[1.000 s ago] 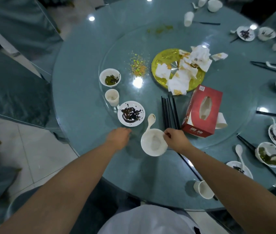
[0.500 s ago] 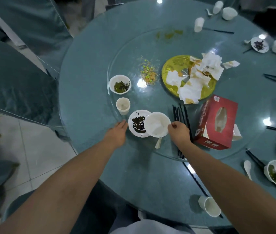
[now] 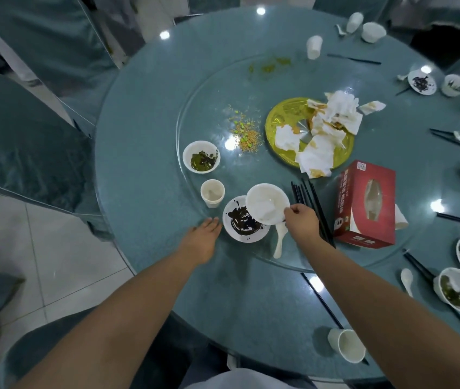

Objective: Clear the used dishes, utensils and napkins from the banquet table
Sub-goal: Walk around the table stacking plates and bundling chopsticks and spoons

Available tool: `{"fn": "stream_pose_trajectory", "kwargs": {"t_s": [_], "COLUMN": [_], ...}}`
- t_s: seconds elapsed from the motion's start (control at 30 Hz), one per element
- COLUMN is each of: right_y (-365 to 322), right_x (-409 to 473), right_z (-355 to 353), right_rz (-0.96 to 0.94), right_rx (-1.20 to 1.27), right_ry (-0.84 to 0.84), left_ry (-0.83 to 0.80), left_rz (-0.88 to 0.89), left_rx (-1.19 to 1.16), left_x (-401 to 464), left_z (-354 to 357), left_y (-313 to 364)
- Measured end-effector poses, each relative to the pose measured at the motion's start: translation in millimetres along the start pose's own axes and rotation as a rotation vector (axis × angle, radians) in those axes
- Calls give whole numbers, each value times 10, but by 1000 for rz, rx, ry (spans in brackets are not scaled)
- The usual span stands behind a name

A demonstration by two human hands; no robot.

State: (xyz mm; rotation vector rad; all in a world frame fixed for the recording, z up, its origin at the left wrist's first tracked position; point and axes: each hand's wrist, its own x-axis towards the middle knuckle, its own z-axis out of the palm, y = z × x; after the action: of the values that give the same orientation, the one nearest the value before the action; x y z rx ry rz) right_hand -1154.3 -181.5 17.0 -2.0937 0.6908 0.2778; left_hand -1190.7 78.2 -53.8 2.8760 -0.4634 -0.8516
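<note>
My right hand [image 3: 301, 224] pinches the rim of an empty white bowl [image 3: 266, 203], which sits tilted over the right edge of a small white plate [image 3: 241, 221] smeared with dark sauce. A white spoon [image 3: 280, 240] lies just below the bowl. My left hand [image 3: 203, 237] rests flat on the glass, fingers straight, touching the plate's left side. A white cup [image 3: 212, 192] and a bowl with green leftovers [image 3: 201, 156] stand behind. Black chopsticks [image 3: 311, 209] lie right of my hand. A yellow plate [image 3: 285, 122] holds crumpled napkins [image 3: 325, 130].
A red tissue box [image 3: 365, 203] lies right of the chopsticks. Food crumbs [image 3: 244, 129] are scattered on the glass turntable [image 3: 195, 108]. More used bowls, plates, spoons and chopsticks ring the right rim; a tipped cup [image 3: 346, 345] lies near me. Covered chairs [image 3: 23, 130] stand left.
My right hand has lifted the white bowl from the table's near edge and carried it forward and left onto the sauce plate. My left hand moved up beside the plate. The spoon has dropped out below the bowl.
</note>
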Motion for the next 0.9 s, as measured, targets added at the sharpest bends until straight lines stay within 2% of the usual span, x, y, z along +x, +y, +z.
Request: {"fn": "stream_pose_trajectory", "kwargs": {"t_s": [0.13,0.27,0.5,0.77,0.9], "right_y": [-110,-227,-473,-664,-659], "right_x": [16,21,27,177,286], "right_z": [-10,11,209,546,711], "right_rz": [-21,-42,-117,-191,-164], "right_rx": [28,42,-11,-257,-348], "right_ry": [38,39,-5,-70,-120], "left_ry": [28,62,101,102,138], "left_rz": [56,-88,-168,-195,-184], "left_rx": [60,-36,-143,-190,-213], "left_x": [-167,-305,-190,-130,-121], "left_z": [122,179,-42,-37,27], "left_y": [-85,-265,-354,-371,-374]}}
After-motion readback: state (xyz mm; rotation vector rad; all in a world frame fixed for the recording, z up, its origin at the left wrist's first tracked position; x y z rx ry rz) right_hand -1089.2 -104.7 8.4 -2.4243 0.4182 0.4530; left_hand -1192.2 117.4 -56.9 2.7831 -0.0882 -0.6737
